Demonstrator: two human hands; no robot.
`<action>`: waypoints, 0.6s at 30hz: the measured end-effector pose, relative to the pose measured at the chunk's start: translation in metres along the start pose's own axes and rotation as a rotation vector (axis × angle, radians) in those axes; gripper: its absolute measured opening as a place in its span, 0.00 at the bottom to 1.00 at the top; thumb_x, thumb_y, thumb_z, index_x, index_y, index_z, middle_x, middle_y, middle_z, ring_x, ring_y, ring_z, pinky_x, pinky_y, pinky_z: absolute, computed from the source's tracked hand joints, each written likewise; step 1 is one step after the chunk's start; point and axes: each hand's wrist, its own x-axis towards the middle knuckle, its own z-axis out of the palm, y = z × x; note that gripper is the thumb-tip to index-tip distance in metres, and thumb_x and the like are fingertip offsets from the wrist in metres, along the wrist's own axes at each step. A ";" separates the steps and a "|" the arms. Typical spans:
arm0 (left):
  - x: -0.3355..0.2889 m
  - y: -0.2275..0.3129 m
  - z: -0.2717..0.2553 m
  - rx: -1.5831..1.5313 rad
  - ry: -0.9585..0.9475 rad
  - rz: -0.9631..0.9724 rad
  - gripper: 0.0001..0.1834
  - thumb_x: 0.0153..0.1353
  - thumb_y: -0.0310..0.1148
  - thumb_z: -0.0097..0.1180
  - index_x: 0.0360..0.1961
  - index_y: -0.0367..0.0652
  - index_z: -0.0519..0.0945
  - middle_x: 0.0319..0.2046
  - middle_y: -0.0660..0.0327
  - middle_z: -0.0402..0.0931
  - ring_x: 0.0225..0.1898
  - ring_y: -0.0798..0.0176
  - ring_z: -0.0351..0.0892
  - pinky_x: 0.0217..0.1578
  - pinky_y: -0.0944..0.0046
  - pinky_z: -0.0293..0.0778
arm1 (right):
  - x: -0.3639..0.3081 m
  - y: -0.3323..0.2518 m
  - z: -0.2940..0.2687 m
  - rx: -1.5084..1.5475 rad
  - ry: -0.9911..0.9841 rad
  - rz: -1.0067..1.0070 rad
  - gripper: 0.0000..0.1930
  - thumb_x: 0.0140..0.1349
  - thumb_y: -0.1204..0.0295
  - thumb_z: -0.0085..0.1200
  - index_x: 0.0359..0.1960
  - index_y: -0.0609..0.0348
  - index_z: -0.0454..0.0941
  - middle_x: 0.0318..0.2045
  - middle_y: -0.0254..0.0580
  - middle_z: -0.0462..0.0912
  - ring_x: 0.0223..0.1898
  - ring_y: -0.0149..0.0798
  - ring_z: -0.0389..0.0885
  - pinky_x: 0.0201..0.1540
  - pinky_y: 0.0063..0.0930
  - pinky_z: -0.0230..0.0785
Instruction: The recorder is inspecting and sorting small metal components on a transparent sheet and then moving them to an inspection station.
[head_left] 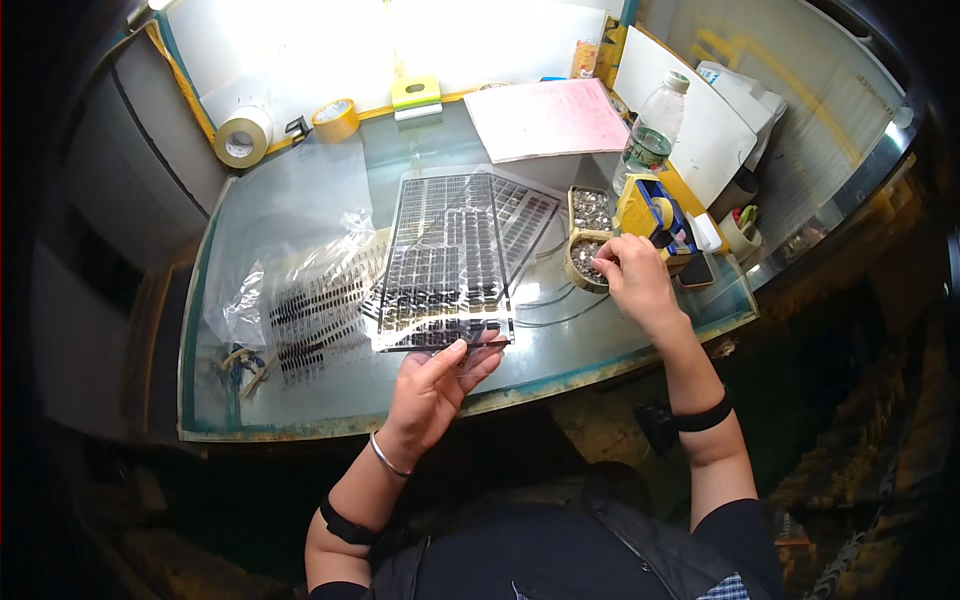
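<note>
The left hand point(432, 388) pinches the near edge of a clear gridded tray point(447, 265) lying flat on the bench point(560, 345). The tray looks thin, light and somewhat flexible, best held by its rim. Its cells hold rows of small dark parts. Farther right, the right hand point(632, 275) closes its grip over a small bowl point(583, 262) of tiny pieces.

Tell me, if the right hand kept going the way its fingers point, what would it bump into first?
Probably the small round dish of tiny metal parts: the right hand points its fingertips at its rim, seemingly touching it already, though depth is hard to judge.
</note>
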 end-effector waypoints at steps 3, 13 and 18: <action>0.002 -0.001 -0.001 -0.012 -0.021 -0.004 0.18 0.67 0.27 0.42 0.51 0.21 0.69 0.51 0.44 0.72 0.54 0.51 0.73 0.57 0.56 0.71 | 0.000 -0.002 -0.001 0.119 0.004 0.066 0.03 0.53 0.75 0.58 0.29 0.60 0.79 0.27 0.46 0.78 0.36 0.49 0.76 0.40 0.40 0.68; 0.001 0.002 0.001 0.000 -0.015 -0.006 0.18 0.67 0.27 0.42 0.52 0.20 0.68 0.51 0.43 0.72 0.55 0.51 0.73 0.58 0.56 0.70 | -0.001 -0.003 -0.007 0.243 0.000 0.115 0.04 0.53 0.76 0.59 0.30 0.63 0.79 0.27 0.49 0.82 0.30 0.48 0.81 0.35 0.35 0.72; 0.001 0.001 0.000 -0.010 -0.015 -0.010 0.19 0.67 0.27 0.42 0.51 0.19 0.67 0.51 0.42 0.71 0.55 0.50 0.72 0.58 0.55 0.69 | -0.001 -0.005 -0.010 0.218 0.006 0.105 0.03 0.54 0.77 0.57 0.29 0.63 0.79 0.26 0.48 0.81 0.29 0.48 0.81 0.34 0.35 0.71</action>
